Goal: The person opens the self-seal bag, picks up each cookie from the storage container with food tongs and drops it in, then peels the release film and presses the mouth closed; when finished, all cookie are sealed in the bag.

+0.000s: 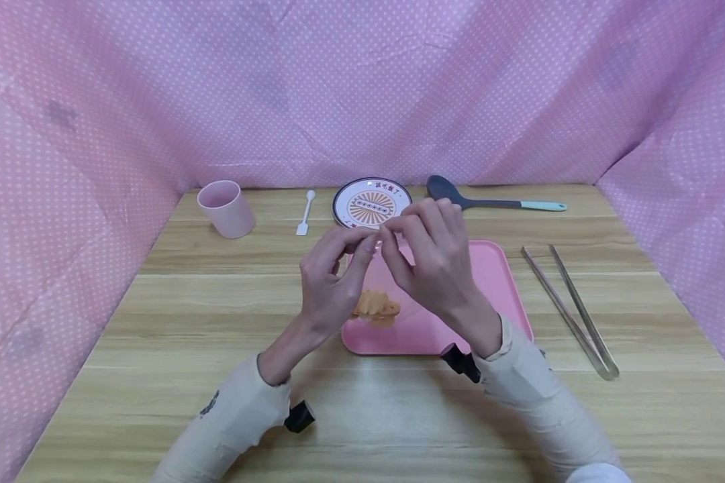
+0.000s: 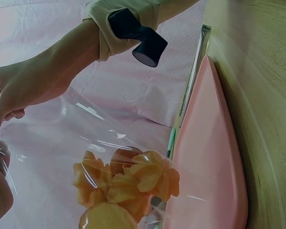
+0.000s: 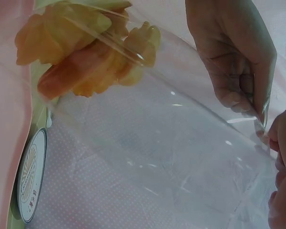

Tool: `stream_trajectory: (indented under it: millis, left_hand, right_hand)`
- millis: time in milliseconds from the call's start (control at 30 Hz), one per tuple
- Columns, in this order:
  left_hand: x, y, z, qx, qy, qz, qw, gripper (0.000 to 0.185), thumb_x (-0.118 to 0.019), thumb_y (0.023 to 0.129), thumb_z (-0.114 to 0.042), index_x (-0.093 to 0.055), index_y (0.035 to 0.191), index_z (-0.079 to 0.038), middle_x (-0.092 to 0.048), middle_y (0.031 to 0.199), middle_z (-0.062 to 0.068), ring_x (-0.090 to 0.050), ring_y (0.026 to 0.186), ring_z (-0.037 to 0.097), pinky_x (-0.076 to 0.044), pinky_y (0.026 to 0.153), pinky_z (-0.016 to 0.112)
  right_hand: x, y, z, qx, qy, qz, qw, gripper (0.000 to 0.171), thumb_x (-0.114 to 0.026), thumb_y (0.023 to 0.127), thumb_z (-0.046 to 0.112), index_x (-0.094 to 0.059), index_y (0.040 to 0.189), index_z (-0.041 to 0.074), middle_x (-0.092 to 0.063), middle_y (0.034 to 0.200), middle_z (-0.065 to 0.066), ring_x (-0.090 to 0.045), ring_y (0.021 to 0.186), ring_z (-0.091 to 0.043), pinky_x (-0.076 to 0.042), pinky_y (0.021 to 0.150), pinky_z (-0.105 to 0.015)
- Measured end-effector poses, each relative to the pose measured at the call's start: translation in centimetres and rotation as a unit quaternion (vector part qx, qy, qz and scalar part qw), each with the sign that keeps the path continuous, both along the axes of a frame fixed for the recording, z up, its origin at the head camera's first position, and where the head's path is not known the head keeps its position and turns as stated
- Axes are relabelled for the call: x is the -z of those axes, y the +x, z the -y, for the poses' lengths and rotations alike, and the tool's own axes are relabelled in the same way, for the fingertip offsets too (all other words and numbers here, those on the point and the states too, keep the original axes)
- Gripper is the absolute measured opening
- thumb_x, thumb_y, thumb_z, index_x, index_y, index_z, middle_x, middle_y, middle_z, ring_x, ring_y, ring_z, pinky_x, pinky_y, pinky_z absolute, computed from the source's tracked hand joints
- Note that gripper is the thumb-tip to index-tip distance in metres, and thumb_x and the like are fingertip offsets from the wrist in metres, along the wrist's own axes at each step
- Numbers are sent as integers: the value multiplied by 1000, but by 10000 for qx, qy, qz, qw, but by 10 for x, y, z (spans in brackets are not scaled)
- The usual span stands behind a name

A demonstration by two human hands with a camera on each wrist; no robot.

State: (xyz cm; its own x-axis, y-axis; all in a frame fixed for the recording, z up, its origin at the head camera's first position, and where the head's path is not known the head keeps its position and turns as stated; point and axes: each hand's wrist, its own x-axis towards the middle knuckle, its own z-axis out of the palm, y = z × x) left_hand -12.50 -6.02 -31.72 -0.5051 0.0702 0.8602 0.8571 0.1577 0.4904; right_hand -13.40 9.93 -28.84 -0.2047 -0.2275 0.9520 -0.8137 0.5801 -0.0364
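A clear plastic bag (image 3: 181, 148) hangs from both hands, its top edge pinched between thumbs and fingertips. My left hand (image 1: 332, 272) grips it on one side; my right hand (image 1: 435, 261) pinches it right beside, the fingertips nearly meeting. Several orange-yellow biscuit-like pieces (image 2: 126, 186) lie bunched at the bottom of the bag, some ruffled, some rounded. In the head view those pieces overlap the left part of the pink tray (image 1: 495, 295). Through the right wrist view the film is stretched between the hands and the pieces, with bright glints along its folds.
Behind the tray lies a round printed plate (image 1: 371, 203). A pink cup (image 1: 226, 209) and a small white spoon (image 1: 305, 213) stand at the back left. To the right are a dark ladle with a mint handle (image 1: 489, 202) and metal tongs (image 1: 570, 315). Dotted pink cloth (image 1: 350, 87) surrounds the table.
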Motion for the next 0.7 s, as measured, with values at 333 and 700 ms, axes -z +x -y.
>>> stream_trajectory:
  millis: [333, 700]
  left_hand:
    - [-2, 0, -1, -99, -46, -64, 9999, 13, -68, 90, 16, -71, 101, 9, -68, 88, 13, -61, 77, 22, -53, 72, 23]
    - [-2, -3, 5, -100, 155, -120, 9998, 6, -67, 94, 11, -69, 100, 11, -66, 83, 15, -62, 73, 21, -53, 66, 20]
  right_hand:
    - [-2, 1, -2, 124, -149, 168, 9997, 7, -66, 94, 1, -63, 92, -4, -56, 86, -18, -46, 75, -38, -33, 62, -46]
    - [-4, -4, -12, 291, -607, 381, 9970, 10, -65, 96, 1, -64, 91, -8, -56, 85, -20, -49, 77, -39, -36, 71, -49]
